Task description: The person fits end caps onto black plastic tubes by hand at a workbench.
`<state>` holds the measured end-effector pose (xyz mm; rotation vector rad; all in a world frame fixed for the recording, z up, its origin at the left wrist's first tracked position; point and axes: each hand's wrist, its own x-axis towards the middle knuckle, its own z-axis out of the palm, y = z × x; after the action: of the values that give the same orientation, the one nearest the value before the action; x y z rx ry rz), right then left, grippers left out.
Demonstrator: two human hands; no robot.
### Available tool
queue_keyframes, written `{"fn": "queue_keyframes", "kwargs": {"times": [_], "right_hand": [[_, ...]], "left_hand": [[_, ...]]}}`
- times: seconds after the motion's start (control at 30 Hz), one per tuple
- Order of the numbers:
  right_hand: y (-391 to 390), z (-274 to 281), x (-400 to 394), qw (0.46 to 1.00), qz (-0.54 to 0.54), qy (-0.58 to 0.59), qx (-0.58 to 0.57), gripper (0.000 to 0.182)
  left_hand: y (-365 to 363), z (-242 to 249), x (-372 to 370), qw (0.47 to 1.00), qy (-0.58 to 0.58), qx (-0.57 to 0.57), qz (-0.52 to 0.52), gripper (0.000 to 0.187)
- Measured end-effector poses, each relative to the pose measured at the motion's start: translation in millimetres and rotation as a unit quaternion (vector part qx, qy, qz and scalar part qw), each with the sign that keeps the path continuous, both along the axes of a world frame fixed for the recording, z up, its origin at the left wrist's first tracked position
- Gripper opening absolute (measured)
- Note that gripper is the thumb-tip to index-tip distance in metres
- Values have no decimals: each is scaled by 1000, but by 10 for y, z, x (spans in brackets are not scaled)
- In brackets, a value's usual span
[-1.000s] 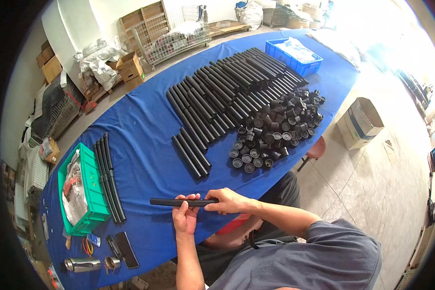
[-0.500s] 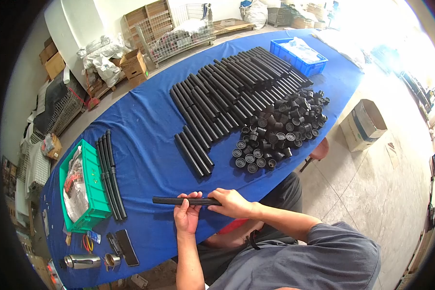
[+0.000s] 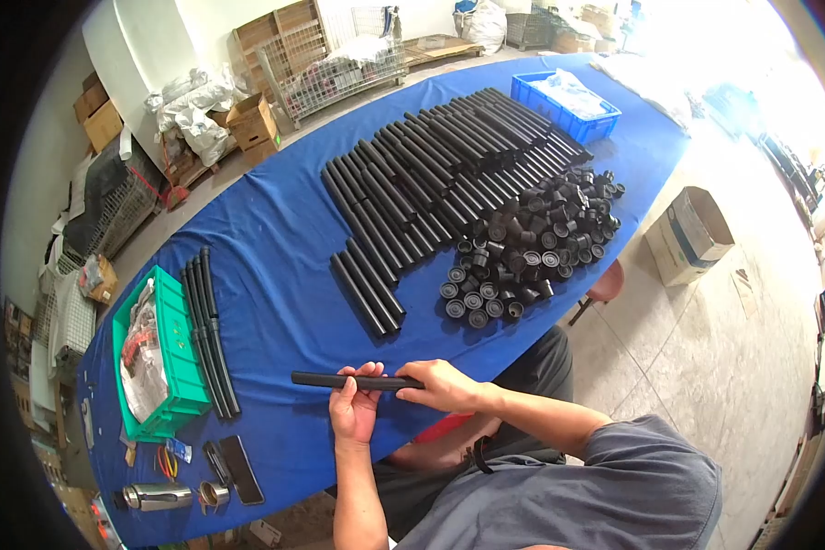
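A black tube (image 3: 317, 379) is held level above the near edge of the blue-covered table. My left hand (image 3: 354, 408) grips it around the middle, palm turned up. Around the tube's right end, my right hand (image 3: 438, 385) is closed and hides that end. Beyond my hands lies a big stack of black tubes (image 3: 403, 174), with a few separate tubes (image 3: 367, 291) nearer me. To their right is a heap of black caps (image 3: 532, 259), some with ringed round faces turned up.
A green crate (image 3: 181, 357) with plastic-wrapped contents stands left, beside several longer joined tubes (image 3: 213, 339). Near the front left edge are a phone (image 3: 241, 469), a metal flask (image 3: 158, 497) and a tape roll (image 3: 214, 496). A blue crate (image 3: 559, 110) sits at the far end; a cardboard box (image 3: 687, 238) is on the floor.
The tube in my hands has shifted very slightly to the right. Both hands keep their grip, and the things on the table have not moved.
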<state>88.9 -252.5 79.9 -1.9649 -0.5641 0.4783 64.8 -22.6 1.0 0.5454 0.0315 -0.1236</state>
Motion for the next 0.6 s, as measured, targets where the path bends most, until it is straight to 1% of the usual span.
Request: {"fn": "queue_keyframes", "kwargs": {"times": [0.03,0.07,0.1,0.17,0.2,0.27,0.3,0.33,0.37,0.4,0.43,0.5,0.53,0.57,0.6], "right_hand": [[39,-178,-14,986,-11,-164,-9,34],[52,-344,-25,946,-22,-323,-18,35],[63,-306,-33,950,-24,-310,-7,36],[34,-216,-25,993,20,-115,-18,36],[18,-128,-13,999,41,-16,-24,37],[-11,56,21,996,38,82,-15,37],[-16,102,34,991,36,130,-10,37],[1,10,26,999,15,-26,-19,36],[30,-168,0,983,-6,-181,-27,35],[53,-212,-16,943,-26,-330,-35,34],[50,-250,-22,944,-27,-329,-21,33],[13,-251,-19,985,9,-171,-23,34],[0,-216,-9,995,27,-90,-24,36],[-22,-167,8,999,27,13,-24,36],[-38,14,32,993,27,114,-23,36]], "left_hand": [[-18,26,1,1000,10,5,8,18],[-31,38,-8,1000,21,10,17,17],[-27,19,-15,1000,11,8,13,17],[1,-29,-18,1000,-8,3,6,17],[20,-46,-23,1000,-7,-4,-2,17],[46,-57,-18,1000,-8,-18,-21,17],[26,-25,-9,1000,1,-8,-12,17],[-1,8,-2,1000,10,2,-3,17],[-11,32,-3,1000,21,11,7,17],[-7,19,-7,1000,17,14,11,17],[-8,-2,-10,1000,14,16,14,18],[-3,-17,-22,1000,3,17,7,18],[4,-13,-26,1000,-4,15,-1,18],[11,-7,-30,1000,-13,13,-10,18],[8,4,-27,1000,-4,17,-7,18]]}}
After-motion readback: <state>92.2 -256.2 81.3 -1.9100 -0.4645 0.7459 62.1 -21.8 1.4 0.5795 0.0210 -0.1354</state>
